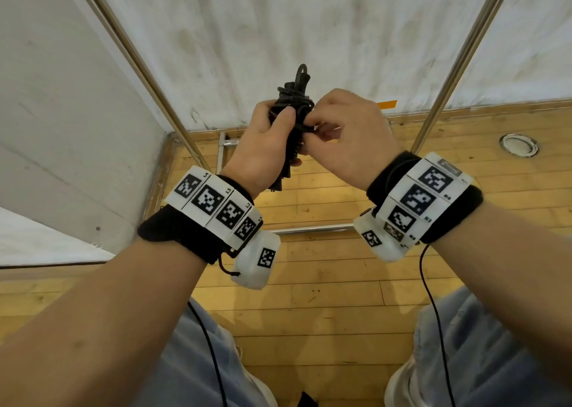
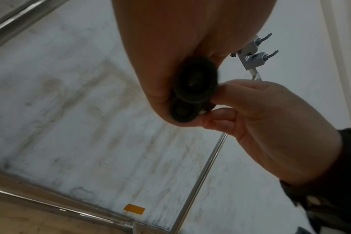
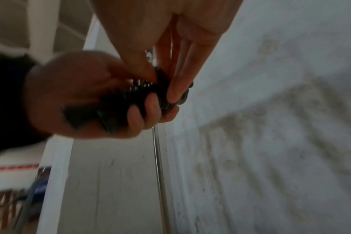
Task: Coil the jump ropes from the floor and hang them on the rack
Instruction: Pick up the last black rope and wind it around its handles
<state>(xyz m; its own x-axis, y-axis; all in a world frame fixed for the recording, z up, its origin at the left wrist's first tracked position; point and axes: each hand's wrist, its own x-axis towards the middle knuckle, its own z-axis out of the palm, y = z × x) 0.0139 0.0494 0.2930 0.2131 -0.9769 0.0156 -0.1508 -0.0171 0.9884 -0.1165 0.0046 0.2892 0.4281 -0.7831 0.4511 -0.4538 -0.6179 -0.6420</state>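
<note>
A black jump rope (image 1: pixel 292 97), wound into a tight bundle around its two ribbed handles, is held up in front of me between the rack's poles. My left hand (image 1: pixel 266 134) grips the handles, thumb across the front. In the left wrist view the two round handle ends (image 2: pixel 192 95) poke out under the palm. My right hand (image 1: pixel 337 128) pinches the cord at the bundle's middle, fingers curled. The right wrist view shows the ribbed handles (image 3: pixel 134 95) inside the left hand's fingers and my right fingers (image 3: pixel 176 88) against the coils.
Two slanted metal rack poles (image 1: pixel 145 69) (image 1: pixel 458 63) frame the hands before a stained white wall. A base bar (image 1: pixel 312 229) lies on the wooden floor. Hooks on a bracket (image 2: pixel 254 53) show high up. A round floor fitting (image 1: pixel 519 145) sits at right.
</note>
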